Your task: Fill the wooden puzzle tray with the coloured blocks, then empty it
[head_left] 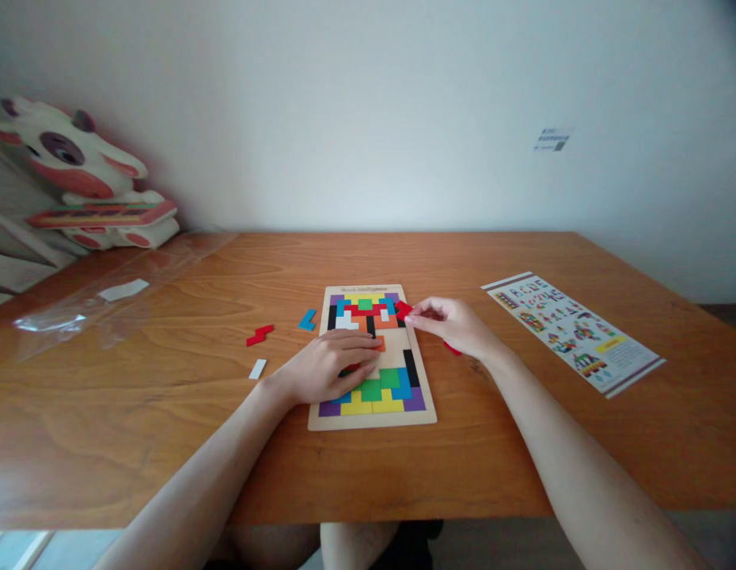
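Observation:
A wooden puzzle board (397,348) lies on the table, filled in part with coloured block pieces; bare wood shows in its middle right. Across the board's left middle rests my left hand (338,364), fingers stretched out flat and covering some pieces. Between the thumb and fingertips of my right hand (448,321) is a red puzzle piece (402,309), held at the board's upper right edge. Another red piece (452,348) shows partly beneath that hand. Left of the board lie a blue piece (307,320), a red zigzag piece (259,335) and a white piece (257,369).
A printed pattern sheet (573,332) lies at the right of the wooden table (184,443). At the back left are a clear plastic bag (124,297) and a cow-shaped toy keyboard (100,186). A white wall (368,119) stands behind the table.

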{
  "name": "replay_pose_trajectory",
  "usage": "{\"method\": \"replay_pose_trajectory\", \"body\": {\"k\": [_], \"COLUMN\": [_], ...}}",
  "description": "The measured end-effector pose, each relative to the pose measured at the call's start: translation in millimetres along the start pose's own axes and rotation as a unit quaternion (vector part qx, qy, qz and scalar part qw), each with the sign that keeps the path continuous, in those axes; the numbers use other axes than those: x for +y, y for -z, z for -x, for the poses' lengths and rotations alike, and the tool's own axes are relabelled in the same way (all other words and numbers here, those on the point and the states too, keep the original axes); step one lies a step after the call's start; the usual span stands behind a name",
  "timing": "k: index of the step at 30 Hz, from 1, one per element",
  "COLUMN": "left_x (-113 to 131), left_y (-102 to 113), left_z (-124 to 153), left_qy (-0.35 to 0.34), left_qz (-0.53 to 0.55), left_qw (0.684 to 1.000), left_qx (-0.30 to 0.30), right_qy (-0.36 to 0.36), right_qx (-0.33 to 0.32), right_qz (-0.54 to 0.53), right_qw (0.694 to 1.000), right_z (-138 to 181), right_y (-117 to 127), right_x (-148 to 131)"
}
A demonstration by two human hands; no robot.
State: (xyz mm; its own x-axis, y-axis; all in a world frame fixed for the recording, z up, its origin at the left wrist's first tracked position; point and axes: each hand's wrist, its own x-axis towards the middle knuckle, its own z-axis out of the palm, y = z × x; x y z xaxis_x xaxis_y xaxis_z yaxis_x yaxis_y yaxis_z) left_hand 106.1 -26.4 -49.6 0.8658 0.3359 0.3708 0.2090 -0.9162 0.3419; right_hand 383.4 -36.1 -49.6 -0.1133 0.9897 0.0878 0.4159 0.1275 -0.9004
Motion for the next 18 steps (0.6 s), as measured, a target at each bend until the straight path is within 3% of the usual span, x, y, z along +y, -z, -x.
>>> {"method": "replay_pose_trajectory", "body": {"k": [3,5,11,14,18], "left_x": [1,2,7,7,7], "left_y": [-1,1,9,7,0], "left_z": [0,-1,-6,-7,-7], "left_qy": [0.029,0.082,0.282,0.298,0.269], "left_qz": [0.006,0.012,0.133,0.22,0.258], "left_qw": [0.999,0.993,0.924,0.9,0.903], "left_qx": [0.03,0.081,0.222,0.229,0.214], "right_qy": [-0.004,-0.004,0.045,0.064,0.082], "right_qx": [0.073,0.093,0.063,0.046,-0.006], "right_qz": [-0.086,-0.12,-0.119,-0.095,-0.06], "right_qw": [0.994,0.988,0.99,0.992,0.995], "right_z": [-3,-2,6,12,18], "right_y": [1,-2,-24,-38,-52], "right_x": [1,-1,-21,-28,-32]}}
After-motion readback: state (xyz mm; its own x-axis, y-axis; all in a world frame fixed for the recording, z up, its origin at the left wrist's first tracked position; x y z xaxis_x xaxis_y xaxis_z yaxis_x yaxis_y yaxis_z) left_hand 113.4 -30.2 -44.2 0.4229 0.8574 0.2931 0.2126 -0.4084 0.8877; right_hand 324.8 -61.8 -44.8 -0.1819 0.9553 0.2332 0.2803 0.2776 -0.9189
